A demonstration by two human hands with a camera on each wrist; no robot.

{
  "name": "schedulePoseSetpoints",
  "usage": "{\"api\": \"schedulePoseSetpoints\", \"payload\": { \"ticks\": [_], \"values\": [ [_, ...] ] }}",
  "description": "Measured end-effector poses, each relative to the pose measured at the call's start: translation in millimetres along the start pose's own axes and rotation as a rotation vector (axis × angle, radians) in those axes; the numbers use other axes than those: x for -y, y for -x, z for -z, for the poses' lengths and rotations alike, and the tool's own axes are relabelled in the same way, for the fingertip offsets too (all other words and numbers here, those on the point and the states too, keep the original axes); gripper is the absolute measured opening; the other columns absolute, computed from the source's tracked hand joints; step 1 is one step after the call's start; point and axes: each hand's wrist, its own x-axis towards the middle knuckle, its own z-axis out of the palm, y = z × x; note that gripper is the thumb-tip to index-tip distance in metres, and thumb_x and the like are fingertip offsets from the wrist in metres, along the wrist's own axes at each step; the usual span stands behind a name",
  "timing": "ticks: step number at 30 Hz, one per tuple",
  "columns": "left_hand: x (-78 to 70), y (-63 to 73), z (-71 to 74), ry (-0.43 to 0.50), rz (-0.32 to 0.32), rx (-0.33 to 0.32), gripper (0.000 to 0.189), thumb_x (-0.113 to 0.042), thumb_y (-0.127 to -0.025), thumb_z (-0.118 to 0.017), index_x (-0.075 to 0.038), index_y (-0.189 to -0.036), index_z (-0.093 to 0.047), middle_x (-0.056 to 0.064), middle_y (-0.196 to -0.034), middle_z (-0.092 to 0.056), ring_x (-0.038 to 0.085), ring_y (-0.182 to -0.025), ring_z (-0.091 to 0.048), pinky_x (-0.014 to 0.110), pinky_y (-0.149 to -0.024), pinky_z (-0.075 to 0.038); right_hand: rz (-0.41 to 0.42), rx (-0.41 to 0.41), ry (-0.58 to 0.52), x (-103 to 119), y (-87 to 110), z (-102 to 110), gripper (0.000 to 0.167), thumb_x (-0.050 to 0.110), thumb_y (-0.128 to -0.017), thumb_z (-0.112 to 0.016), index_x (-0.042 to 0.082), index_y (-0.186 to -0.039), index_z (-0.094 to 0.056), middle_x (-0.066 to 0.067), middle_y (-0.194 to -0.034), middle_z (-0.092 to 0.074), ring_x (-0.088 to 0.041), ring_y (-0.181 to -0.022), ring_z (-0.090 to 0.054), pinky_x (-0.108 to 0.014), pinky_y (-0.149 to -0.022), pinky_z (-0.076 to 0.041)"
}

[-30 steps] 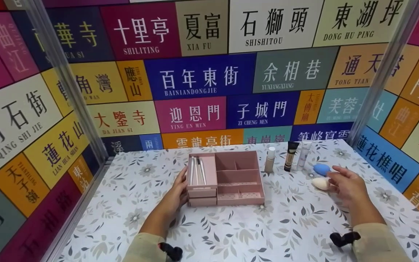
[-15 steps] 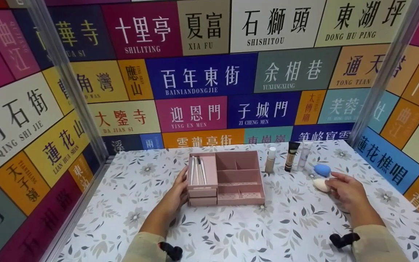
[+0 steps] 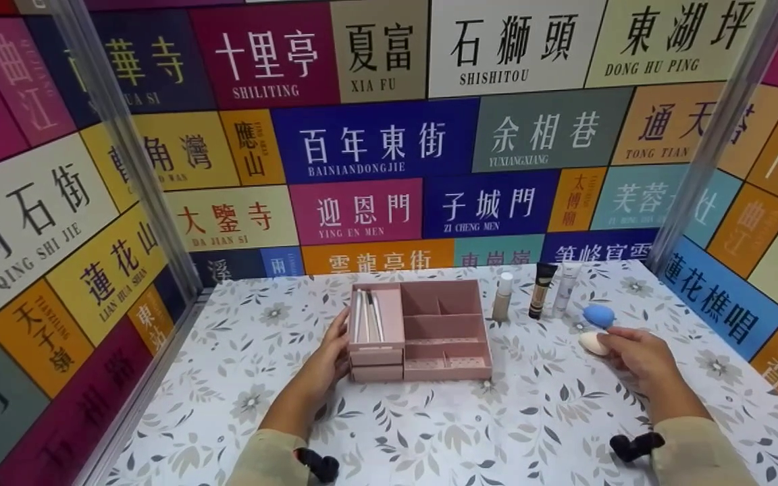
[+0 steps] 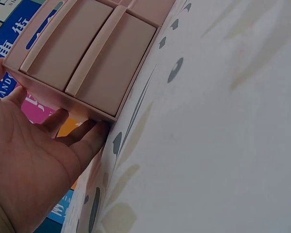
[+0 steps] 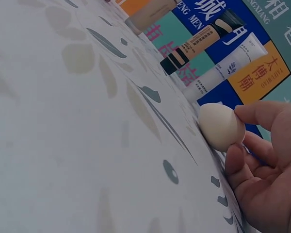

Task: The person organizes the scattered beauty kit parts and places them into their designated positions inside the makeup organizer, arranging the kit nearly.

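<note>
A pink desktop organizer (image 3: 381, 347) with drawers and open compartments stands on the table, several slim brushes (image 3: 370, 317) lying in its top left tray. My left hand (image 3: 323, 364) rests against its left side, fingertips touching the side wall (image 4: 53, 99) in the left wrist view. At the right, my right hand (image 3: 642, 358) pinches a cream egg-shaped makeup sponge (image 5: 220, 127) between thumb and index finger, low at the tabletop. A blue makeup sponge (image 3: 598, 314) lies just beyond it, mostly hidden behind the fingers in the right wrist view.
Behind the cream sponge stand a foundation bottle (image 3: 501, 297) with a white cap, a black and beige tube (image 3: 539, 291) and a white tube (image 3: 564, 290). The table (image 3: 456, 439) has a leaf-patterned cover. Sign-printed walls (image 3: 375, 145) enclose its back and sides.
My right hand has moved slightly left and closed its thumb and index finger on the cream sponge, which has turned a little. The left hand stays at the organizer.
</note>
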Motion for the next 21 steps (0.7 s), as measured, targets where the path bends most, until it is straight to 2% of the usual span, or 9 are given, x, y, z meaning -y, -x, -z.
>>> {"api": "schedulePoseSetpoints", "payload": {
  "ticks": [5,10,14,21],
  "values": [
    [-0.1,0.2,0.3,0.003,0.007,-0.004,0.061,-0.044,-0.112,-0.043,-0.052,-0.168,-0.019,0.002,-0.183,-0.007,0.034,-0.167,-0.023,0.057,-0.134,-0.022,0.003,-0.016,0.07,-1.4,-0.3,-2.1,0.076,0.055,-0.096,-0.075,0.015,-0.157,-0.052,0.006,-0.109,-0.064,-0.017,-0.101,-0.061,-0.031,-0.084,-0.055],
    [-0.5,-0.3,0.0,-0.006,0.019,-0.012,0.061,-0.045,-0.111,-0.043,-0.053,-0.167,-0.02,0.001,-0.183,-0.008,0.035,-0.166,-0.023,0.058,-0.134,-0.022,0.024,-0.023,0.108,-0.4,1.6,-3.4,0.074,0.057,-0.098,-0.07,0.015,-0.157,-0.052,0.003,-0.115,-0.064,-0.018,-0.105,-0.061,-0.03,-0.084,-0.056],
    [-0.4,-1.6,-0.2,-0.008,0.034,-0.024,0.061,-0.049,-0.11,-0.046,-0.056,-0.166,-0.022,-0.001,-0.183,-0.009,0.035,-0.166,-0.024,0.058,-0.134,-0.022,0.049,-0.029,0.094,1.8,2.4,-5.7,0.073,0.058,-0.099,-0.07,0.015,-0.156,-0.054,0.005,-0.113,-0.066,-0.017,-0.103,-0.062,-0.03,-0.084,-0.056],
    [-0.9,-1.8,-1.4,-0.016,0.046,-0.044,0.062,-0.051,-0.109,-0.048,-0.057,-0.165,-0.023,-0.001,-0.183,-0.009,0.036,-0.166,-0.025,0.057,-0.134,-0.023,0.097,-0.022,0.043,11.5,8.8,-18.7,0.068,0.059,-0.098,-0.071,0.021,-0.153,-0.057,0.006,-0.122,-0.065,-0.017,-0.106,-0.062,-0.032,-0.086,-0.054]
  ]
}}
